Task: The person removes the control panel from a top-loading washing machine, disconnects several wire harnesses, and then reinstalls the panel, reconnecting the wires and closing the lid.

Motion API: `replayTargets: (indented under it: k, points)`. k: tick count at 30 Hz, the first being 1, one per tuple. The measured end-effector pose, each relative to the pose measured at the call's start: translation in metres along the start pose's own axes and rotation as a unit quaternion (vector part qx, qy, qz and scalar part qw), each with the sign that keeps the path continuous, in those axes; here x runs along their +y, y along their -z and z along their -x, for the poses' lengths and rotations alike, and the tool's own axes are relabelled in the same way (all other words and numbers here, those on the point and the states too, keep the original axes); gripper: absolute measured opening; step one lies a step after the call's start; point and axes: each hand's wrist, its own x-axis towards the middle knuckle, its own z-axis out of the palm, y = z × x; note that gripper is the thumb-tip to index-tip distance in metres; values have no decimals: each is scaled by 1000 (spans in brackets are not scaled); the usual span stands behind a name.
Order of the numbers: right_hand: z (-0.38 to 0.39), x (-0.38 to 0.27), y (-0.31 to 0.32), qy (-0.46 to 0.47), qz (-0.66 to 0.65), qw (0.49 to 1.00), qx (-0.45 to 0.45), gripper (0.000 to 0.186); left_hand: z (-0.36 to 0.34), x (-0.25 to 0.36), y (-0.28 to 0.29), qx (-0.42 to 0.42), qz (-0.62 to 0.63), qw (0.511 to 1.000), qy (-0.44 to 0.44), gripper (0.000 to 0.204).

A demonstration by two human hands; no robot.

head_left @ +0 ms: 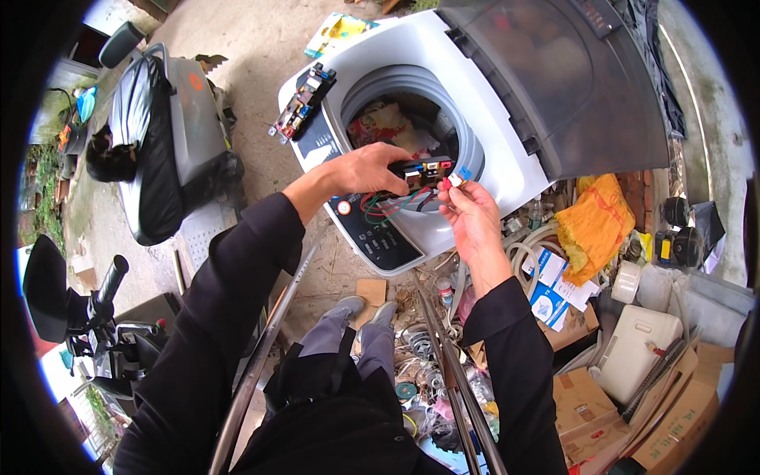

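Gripping a dark circuit module (425, 170) over the tub (470, 142) of the washing machine (507, 154), the left hand (370, 169) had its grip closed on one end. The right hand (472, 212) pinched small coloured connectors (460, 176) between its fingertips. Thin wires (393, 211) looped near the washing machine's control panel (388, 245); a second circuit board (304, 101) lay on the washing machine's left side.

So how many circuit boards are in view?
2: one board on the washer's left edge, another board in the left hand, over the tub. More may be hidden in the clutter.
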Motion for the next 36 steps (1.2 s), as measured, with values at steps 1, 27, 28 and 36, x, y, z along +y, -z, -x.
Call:
replayTargets:
  k: [1,27,28,36]
  points:
    - [0,0,-1,-2,2,1000,1,17,2,0,1,5,-7,1000,-4,49]
    - [-9,-4,-25,13,262,956,-131,36,8,-4,57,6,60,998,36,61]
    - [-12,-5,-23,32,285,948,-140,32,9,-3,61,23,39,998,46,59]
    - [-17,1,-8,68,210,969,-106,17,9,1,82,-40,31,997,51,47]
